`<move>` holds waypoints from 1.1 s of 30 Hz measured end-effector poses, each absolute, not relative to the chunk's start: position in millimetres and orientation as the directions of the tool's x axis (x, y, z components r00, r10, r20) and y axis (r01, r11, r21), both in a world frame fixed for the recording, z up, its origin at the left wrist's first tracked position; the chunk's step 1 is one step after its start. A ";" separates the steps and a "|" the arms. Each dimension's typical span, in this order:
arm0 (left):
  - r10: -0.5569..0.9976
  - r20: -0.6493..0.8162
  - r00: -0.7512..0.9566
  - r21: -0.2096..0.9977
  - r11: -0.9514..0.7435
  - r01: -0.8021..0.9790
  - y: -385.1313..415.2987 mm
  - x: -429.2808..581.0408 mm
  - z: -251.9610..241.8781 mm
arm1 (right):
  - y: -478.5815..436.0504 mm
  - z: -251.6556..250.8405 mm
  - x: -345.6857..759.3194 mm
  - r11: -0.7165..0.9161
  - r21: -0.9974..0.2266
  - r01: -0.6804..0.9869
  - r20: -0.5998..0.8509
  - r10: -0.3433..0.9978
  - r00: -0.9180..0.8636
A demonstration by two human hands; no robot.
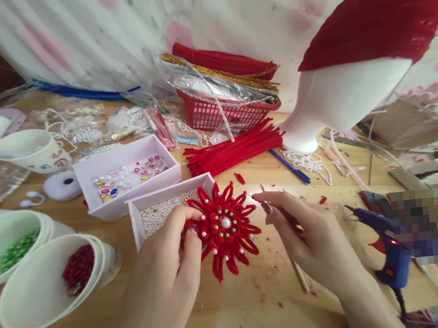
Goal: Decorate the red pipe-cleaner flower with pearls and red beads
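Observation:
My left hand (175, 252) pinches the left edge of a red pipe-cleaner flower (226, 228) that has a white pearl at its centre and small beads on its looped petals. It holds the flower just above the wooden table (257, 306). My right hand (308, 233) is beside the flower's right side, fingers closed round a thin wooden stick (300, 275), with thumb and forefinger pinched near the petal tips. A white box of small pearls (157, 212) lies directly behind the flower.
A blue glue gun (384, 243) lies at the right. Left are paper cups of green beads (16, 248) and red beads (77, 267). A box of gems (126, 176), loose red pipe cleaners (233, 149), a red basket (217, 113) and a foam head with red covering (353, 66) stand behind.

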State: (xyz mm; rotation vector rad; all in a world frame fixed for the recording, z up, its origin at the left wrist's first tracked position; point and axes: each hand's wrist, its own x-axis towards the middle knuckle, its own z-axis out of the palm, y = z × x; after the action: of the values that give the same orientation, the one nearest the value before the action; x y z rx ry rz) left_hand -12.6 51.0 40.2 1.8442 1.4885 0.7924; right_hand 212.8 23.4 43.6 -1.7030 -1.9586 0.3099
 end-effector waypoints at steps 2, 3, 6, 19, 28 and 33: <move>0.981 0.071 0.180 0.781 -0.167 0.602 50.5 -13.2 40.7 | 22.5 44.1 213.6 0.191 -0.489 0.851 0.248 0.966 -0.074; 0.981 0.069 0.181 0.782 -0.166 0.601 50.3 -13.5 40.8 | 22.0 44.1 214.1 0.192 -0.489 0.851 0.252 0.965 -0.074; 0.981 0.070 0.180 0.789 -0.165 0.592 50.4 -13.5 40.3 | 20.1 42.5 216.1 0.199 -0.500 0.843 0.262 0.962 -0.072; 0.979 -0.032 0.201 0.797 -0.097 0.597 50.5 -15.0 35.3 | 7.7 38.8 220.9 0.196 -0.493 0.848 0.281 0.958 -0.059; 0.977 -0.024 0.213 0.788 -0.112 0.605 50.1 -17.6 33.4 | 7.1 46.1 221.4 0.136 -0.503 0.853 0.286 0.958 0.016; 0.982 -0.001 0.188 0.795 -0.113 0.596 51.4 -13.5 38.2 | 18.5 51.7 217.1 0.166 -0.480 0.861 0.244 0.969 -0.051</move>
State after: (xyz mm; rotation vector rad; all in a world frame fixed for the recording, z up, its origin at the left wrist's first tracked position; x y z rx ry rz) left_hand -13.5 51.4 38.2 1.7959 1.4856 0.7337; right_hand 217.1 18.5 51.7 -1.7263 -1.9423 0.2781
